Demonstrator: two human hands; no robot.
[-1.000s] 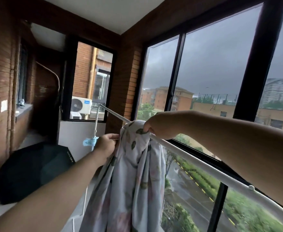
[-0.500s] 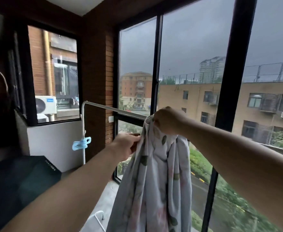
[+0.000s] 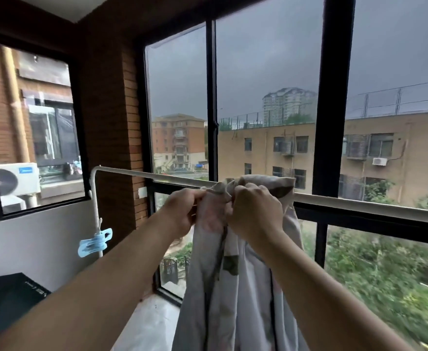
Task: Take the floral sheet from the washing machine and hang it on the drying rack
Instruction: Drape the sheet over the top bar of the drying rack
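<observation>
While both arms reach forward, left hand and right hand fingers pinch the bunched floral sheet at the rack bar

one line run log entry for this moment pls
step: hanging | floral sheet: bunched over drying rack rail | left hand: grips sheet | right hand: grips sheet | sheet not yet spread

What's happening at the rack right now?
A person is hanging the floral sheet over the drying rack's white top rail. The left hand and right hand both grip the bunched fabric close together at the rail. The sheet is draped over it in a narrow bundle and hangs down, not yet spread out. A blue clip hangs on the upright post.
</observation>
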